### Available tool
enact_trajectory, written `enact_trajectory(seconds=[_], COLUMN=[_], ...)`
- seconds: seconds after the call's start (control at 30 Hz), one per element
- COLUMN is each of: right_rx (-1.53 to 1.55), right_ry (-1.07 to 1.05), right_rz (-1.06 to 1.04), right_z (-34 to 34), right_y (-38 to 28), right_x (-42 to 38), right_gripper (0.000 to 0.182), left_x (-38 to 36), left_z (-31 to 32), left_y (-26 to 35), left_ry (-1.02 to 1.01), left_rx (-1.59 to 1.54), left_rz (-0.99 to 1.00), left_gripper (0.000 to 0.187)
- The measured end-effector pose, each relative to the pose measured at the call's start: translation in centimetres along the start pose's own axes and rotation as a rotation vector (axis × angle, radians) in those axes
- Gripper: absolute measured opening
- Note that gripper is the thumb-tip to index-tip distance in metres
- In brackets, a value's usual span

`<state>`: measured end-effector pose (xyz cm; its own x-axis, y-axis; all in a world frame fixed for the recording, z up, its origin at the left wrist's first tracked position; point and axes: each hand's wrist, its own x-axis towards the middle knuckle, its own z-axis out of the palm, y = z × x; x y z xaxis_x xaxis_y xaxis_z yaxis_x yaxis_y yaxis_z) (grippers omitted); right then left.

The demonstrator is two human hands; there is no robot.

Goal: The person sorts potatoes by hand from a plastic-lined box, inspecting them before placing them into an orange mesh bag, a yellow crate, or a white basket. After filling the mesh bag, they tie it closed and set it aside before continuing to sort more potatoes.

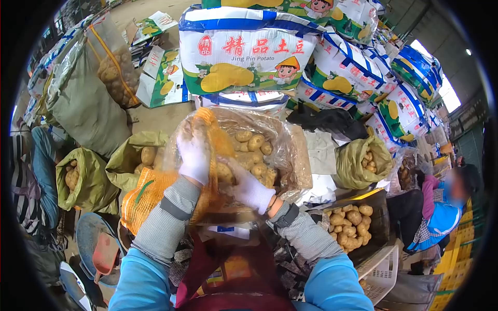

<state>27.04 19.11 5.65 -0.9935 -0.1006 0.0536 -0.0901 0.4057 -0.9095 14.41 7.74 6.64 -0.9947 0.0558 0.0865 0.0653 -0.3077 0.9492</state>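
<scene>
My left hand (193, 151), in a white glove, is closed on the upper edge of an orange mesh bag (150, 194), which hangs down at the left side of a plastic-lined box (296, 155). At the bag's mouth my right hand (250, 187), gloved too, has its fingers around a potato (224, 173); they are partly hidden and slightly blurred. More potatoes (255, 142) lie inside the clear liner, beyond my right hand.
Green sacks of potatoes (83, 181) stand at the left, and another green sack (363, 163) at the right. A dark crate (381, 207) holds potatoes beside a white basket (381, 269). Printed potato boxes (249, 52) are stacked ahead. A person (441, 202) sits at the right.
</scene>
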Motion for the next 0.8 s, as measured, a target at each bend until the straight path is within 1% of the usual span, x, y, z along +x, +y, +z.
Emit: enact_trajectory(seconds=[0.03,0.1,0.13,0.17,0.23,0.27,0.3,0.33,0.37,0.43,0.47,0.53,0.57,0.6,0.63,0.67,0.7,0.77,0.8], right_rx=[0.276,0.819,0.977,1.083,1.366,1.393,1.424,1.454,1.532,1.682,1.822,1.954,2.025,2.023,1.963,1.903,1.838,1.678,1.597], right_ry=[0.02,0.057,0.131,0.179,0.175,0.218,0.263,0.31,0.328,0.362,0.354,0.431,0.465,0.465,0.476,0.489,0.5,0.392,0.335], right_rz=[0.08,0.249,0.31,0.33,0.287,0.267,0.253,0.244,0.263,0.304,0.335,0.372,0.385,0.361,0.379,0.398,0.421,0.408,0.404], right_z=[0.2,-0.2,-1.3,-2.3,-3.7,-3.8,-3.5,-3.3,-3.8,-5.1,-5.7,-6.9,-7.2,-7.1,-6.9,-6.7,-6.4,-5.5,-5.0], right_y=[0.0,-0.4,-1.0,-1.7,0.3,2.6,5.5,5.6,5.7,4.7,4.2,2.9,2.4,2.1,1.7,1.1,0.6,-0.2,-0.3], right_x=[0.2,1.1,1.6,2.0,2.6,3.2,3.6,3.7,3.5,3.0,3.0,2.7,2.7,2.6,2.6,2.4,2.3,2.2,2.3], right_gripper=[0.06,0.057,0.055,0.056,0.052,0.051,0.05,0.049,0.048,0.047,0.046,0.045,0.045,0.043,0.044,0.044,0.044,0.044,0.044], left_x=[0.2,1.2,0.7,0.2,-1.1,-2.3,-3.6,-4.9,-5.9,-6.2,-6.0,-5.3,-4.8,-4.1,-3.5,-3.2,-3.5,-4.6,-4.7], left_z=[-0.1,-1.2,-0.7,0.0,1.3,1.5,1.1,0.7,0.7,0.7,0.5,-0.1,-0.2,-0.3,-0.4,-0.4,-0.5,0.7,1.0], left_y=[0.7,0.0,1.6,1.4,1.4,1.6,1.4,1.3,1.5,1.5,1.2,0.2,0.0,-0.1,-0.2,-0.2,-0.1,1.9,1.6], left_ry=[0.041,0.09,0.072,0.052,0.001,-0.073,-0.319,-0.57,-0.686,-0.788,-0.757,-0.687,-0.594,-0.506,-0.424,-0.411,-0.433,-0.461,-0.435], left_rx=[-0.103,-0.218,-0.126,-0.03,0.162,0.359,0.601,0.841,0.851,0.913,0.973,1.094,0.983,0.877,0.775,0.768,0.756,0.729,0.773], left_rz=[-0.076,-0.026,0.094,0.229,0.512,0.682,0.775,0.853,0.752,0.711,0.685,0.626,0.59,0.555,0.52,0.422,0.492,0.63,0.684], left_gripper=[0.024,0.021,0.021,0.021,0.021,0.022,0.023,0.024,0.027,0.026,0.025,0.024,0.025,0.026,0.027,0.038,0.042,0.051,0.064])
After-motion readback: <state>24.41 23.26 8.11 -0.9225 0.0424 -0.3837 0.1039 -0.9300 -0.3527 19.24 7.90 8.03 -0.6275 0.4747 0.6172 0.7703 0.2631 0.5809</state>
